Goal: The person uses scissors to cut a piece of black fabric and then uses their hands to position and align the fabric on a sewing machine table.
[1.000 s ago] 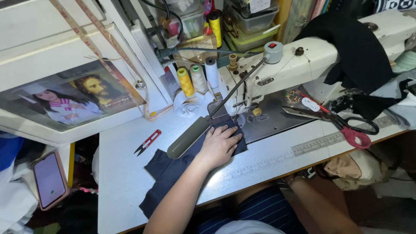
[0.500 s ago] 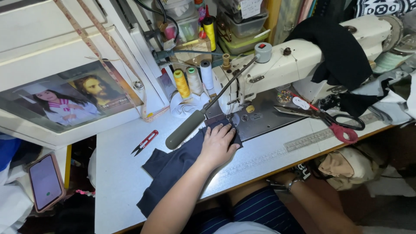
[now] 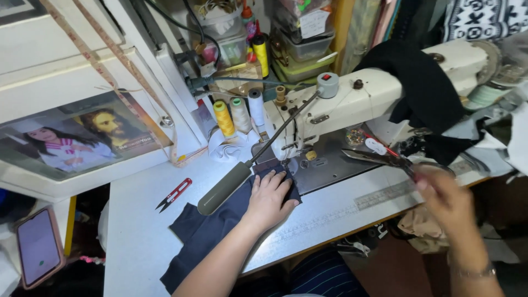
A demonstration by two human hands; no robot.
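Head view, surface: a white sewing table (image 3: 137,231) with crowded shelves behind; a cream industrial sewing machine (image 3: 352,104) stands beyond both hands.
Left hand: the left hand (image 3: 269,199) lies flat with spread fingers on a dark navy piece of cloth (image 3: 209,231), pressing it down just in front of the needle area.
Cloth: it runs from under the palm back towards the person, along the forearm.
Right hand: the right hand (image 3: 448,198) is blurred, at the handles of the large steel scissors with red grips (image 3: 385,159); whether the fingers already close on them, I cannot tell.
Near the left hand: a grey padded lever (image 3: 225,188) touching its left side; small red thread snips (image 3: 173,193) further left.
Good practice, my judgement: keep the palm firm so the cloth does not slip while the other hand works.
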